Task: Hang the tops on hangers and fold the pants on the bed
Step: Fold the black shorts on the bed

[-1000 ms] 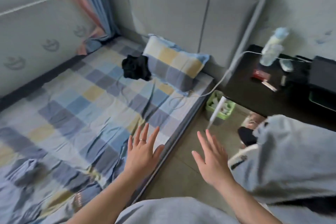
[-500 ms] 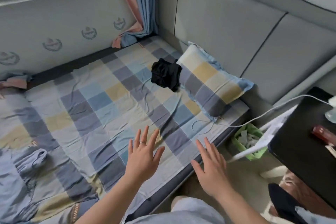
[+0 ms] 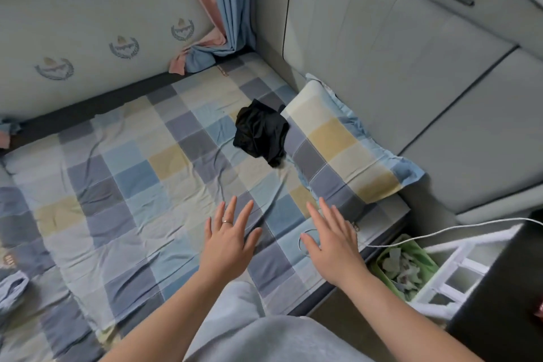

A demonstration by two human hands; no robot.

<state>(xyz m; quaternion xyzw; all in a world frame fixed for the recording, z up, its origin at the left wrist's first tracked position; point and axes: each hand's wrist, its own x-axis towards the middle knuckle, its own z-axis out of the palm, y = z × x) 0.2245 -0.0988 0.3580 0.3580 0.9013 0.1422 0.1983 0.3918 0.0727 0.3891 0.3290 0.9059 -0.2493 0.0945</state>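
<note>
A crumpled black garment (image 3: 260,134) lies on the bed (image 3: 123,185), touching the left end of the checked pillow (image 3: 340,144). My left hand (image 3: 227,239) hovers over the checked sheet with its fingers spread and straight, a ring on one finger, holding nothing. My right hand (image 3: 332,239) is beside it near the bed's right edge, fingers also straight and empty. Both hands are well short of the black garment. A bunched blue-grey cloth (image 3: 11,288) lies at the bed's left edge. No hanger shows.
The padded grey headboard (image 3: 396,62) rises behind the pillow. A white cable (image 3: 411,239) runs off the bed's right side over a green bin (image 3: 405,267) of scraps. A dark side table (image 3: 499,297) and a white rack (image 3: 452,270) stand at right. Curtains (image 3: 223,9) hang in the corner.
The view has swung left from the side table onto the bed. Both hands stay raised and spread, now over the sheet and closer to the black garment.
</note>
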